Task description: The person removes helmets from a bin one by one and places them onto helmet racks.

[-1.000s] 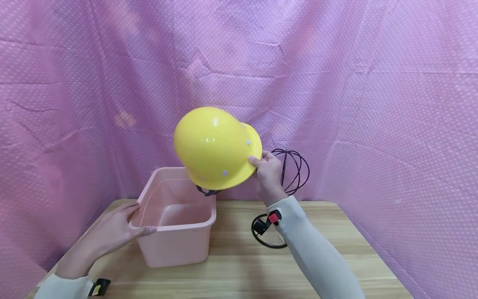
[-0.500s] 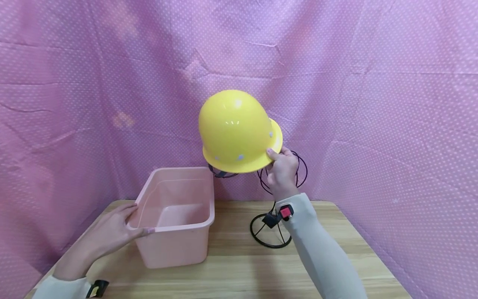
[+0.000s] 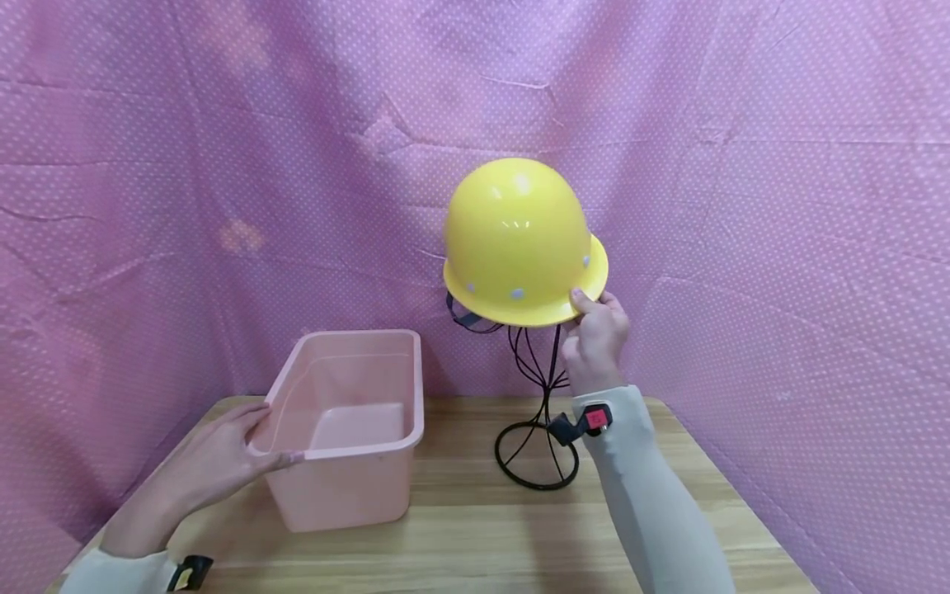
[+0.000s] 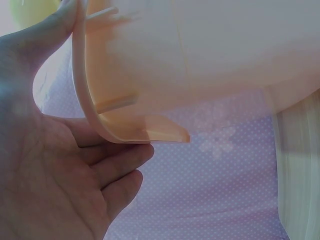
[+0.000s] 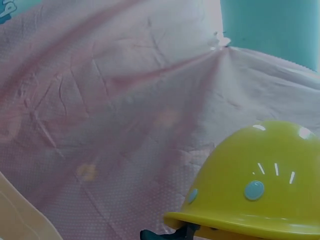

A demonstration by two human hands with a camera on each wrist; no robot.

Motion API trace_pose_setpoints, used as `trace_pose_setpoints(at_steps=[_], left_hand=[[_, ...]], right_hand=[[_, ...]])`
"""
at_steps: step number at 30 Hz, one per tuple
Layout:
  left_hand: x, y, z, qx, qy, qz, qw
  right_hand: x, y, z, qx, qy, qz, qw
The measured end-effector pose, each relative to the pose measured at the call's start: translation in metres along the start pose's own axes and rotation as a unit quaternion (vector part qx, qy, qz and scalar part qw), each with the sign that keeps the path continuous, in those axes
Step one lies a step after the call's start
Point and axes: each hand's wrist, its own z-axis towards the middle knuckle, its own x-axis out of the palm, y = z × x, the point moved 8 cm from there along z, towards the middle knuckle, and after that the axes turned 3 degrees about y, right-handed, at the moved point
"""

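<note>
My right hand (image 3: 596, 334) pinches the brim of a yellow hard hat (image 3: 517, 239), thumb on top and fingers beneath. The hat is dome up, with a dark strap (image 3: 469, 320) hanging below its left side. In the head view it overlaps the top of a black wire stand (image 3: 545, 396), whose ring base rests on the table. On the left, my left hand (image 3: 215, 458) holds the near-left corner of a pink plastic bin (image 3: 349, 491), thumb along the front rim and fingers at the left rim. The left wrist view shows several fingers (image 4: 122, 165) against the bin's outside.
The wooden table (image 3: 460, 536) carries the bin and the stand. A pink dotted curtain (image 3: 334, 165) hangs behind and along both sides. The bin's inside shows a bare floor.
My right hand has moved the hard hat right and up, from over the bin to over the wire stand, levelling it. My left hand stays at the bin's corner.
</note>
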Motion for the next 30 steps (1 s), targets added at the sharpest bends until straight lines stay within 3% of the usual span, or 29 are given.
trace_pose_setpoints(at_steps=[9,15,30], left_hand=[[-0.003,-0.005,-0.004,-0.002,-0.001,-0.008,1.0000],[-0.005,-0.006,-0.005,0.004,-0.004,-0.006,1.0000],[-0.001,-0.007,-0.005,0.009,0.013,-0.027,0.9995]], right_hand=[[-0.028,0.017,0.000,-0.021,-0.051,0.027,0.998],[-0.042,0.023,-0.004,-0.030,-0.059,0.048,0.997],[-0.071,0.010,-0.013,-0.008,-0.083,0.067,0.994]])
